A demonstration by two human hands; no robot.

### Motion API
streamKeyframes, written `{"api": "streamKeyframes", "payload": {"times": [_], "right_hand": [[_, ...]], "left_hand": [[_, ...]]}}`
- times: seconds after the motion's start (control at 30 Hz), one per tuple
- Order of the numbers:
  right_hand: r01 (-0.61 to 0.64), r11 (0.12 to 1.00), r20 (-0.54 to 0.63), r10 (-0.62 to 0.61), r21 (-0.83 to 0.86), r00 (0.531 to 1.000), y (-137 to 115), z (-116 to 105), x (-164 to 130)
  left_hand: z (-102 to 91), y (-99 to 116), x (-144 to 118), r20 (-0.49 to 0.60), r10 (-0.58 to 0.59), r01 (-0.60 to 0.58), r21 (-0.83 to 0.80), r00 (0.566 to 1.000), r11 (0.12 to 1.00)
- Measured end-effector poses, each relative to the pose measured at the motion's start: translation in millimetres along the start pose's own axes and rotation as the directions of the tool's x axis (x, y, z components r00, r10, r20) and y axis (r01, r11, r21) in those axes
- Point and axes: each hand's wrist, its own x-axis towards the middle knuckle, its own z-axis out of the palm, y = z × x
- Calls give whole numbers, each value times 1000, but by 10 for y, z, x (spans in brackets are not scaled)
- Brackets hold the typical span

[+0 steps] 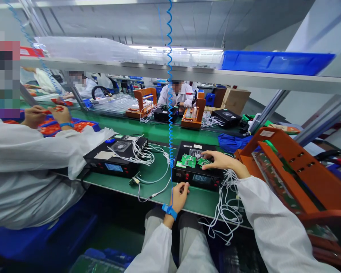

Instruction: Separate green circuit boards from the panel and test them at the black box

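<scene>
The right hand point(217, 160) is curving over the black box point(190, 179), its thumb and fingers standing moderately apart and bracketing the small green board point(204, 162). The thumb is seemingly touching the board's near side, but I cannot tell whether the hand is really gripping it. This board is lying flat on top of the box, directly below the fingers, while the larger green board point(188, 160) is resting just to its left, outside the hand's span.

Both boards are looking light, thin and stiff — likely easy to lift, yet probably fragile where small parts are standing up from the surface. Their bare edges are offering the safest hold; pressing on the components would be risking damage, and the flat box top may be letting a board slide.

The left hand point(179, 197) is hovering or resting by the front of the box, above the tabletop point(159, 176), its fingers drawn narrowly together — whether they are pinching anything, I cannot tell.
</scene>
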Motion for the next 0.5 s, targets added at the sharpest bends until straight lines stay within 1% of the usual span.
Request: {"api": "streamKeyframes", "payload": {"times": [0.17, 0.23, 0.27, 0.33, 0.4, 0.43, 0.5], "right_hand": [[10, 1000, 43, -9, -8, 999, -55, -29, -106], [31, 999, 38, -30, -28, 999, -86, -31, -121], [45, 998, 13, -44, -47, 999, -107, -18, -122], [89, 993, -77, -96, -82, 992, -164, 41, -101], [153, 983, -161, -168, -99, 973, -244, 141, -38], [184, 978, -184, -201, -102, 962, -290, 200, 10], [222, 970, -189, -238, -102, 953, -385, 315, 126]], "left_hand": [[8, -18, 0, 3, -7, 7, -3, 1000, 1000], [6, -20, -8, 7, -9, 9, -8, 1000, 1000], [4, -19, -13, 8, -9, 9, -10, 1000, 1000], [-1, -11, -20, 8, -9, 9, -16, 1000, 1000], [-4, 2, -23, 7, -9, 9, -23, 1000, 1000], [-5, 10, -24, 4, -8, 9, -25, 1000, 1000], [-2, 27, -26, -4, -6, 6, -25, 1000, 1000]]}}
